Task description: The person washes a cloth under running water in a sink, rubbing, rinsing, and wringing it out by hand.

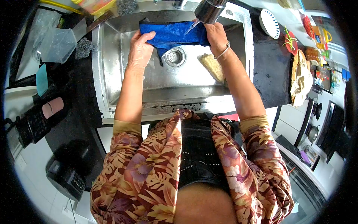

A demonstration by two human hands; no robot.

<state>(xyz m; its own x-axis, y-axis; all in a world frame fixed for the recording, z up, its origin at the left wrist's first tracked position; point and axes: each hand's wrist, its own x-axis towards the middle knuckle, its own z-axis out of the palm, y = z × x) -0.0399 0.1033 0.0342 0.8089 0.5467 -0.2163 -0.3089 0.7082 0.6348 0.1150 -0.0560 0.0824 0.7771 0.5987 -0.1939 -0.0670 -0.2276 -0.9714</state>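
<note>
A blue cloth (pixel 173 34) with a dark edge is stretched between my two hands above the sink (pixel 126 84). My left hand (pixel 141 48) grips its left end, thumb on top. At the other end, my right hand (pixel 216 36) is closed on the cloth, its fingers partly hidden. From the dark faucet head (pixel 210 11), water runs onto the cloth near my right hand. One corner of the cloth hangs down beside the round drain (pixel 174 56). A tan loofah-like scrubber (pixel 212 68) lies in the basin near my right forearm.
Left of the sink are a grey scouring pad (pixel 84 48), a clear plastic container (pixel 59 45) and a pink cylinder (pixel 53 107). A knife (pixel 99 20) lies by the sink's back left corner. On the right counter stands a striped white bowl (pixel 269 24).
</note>
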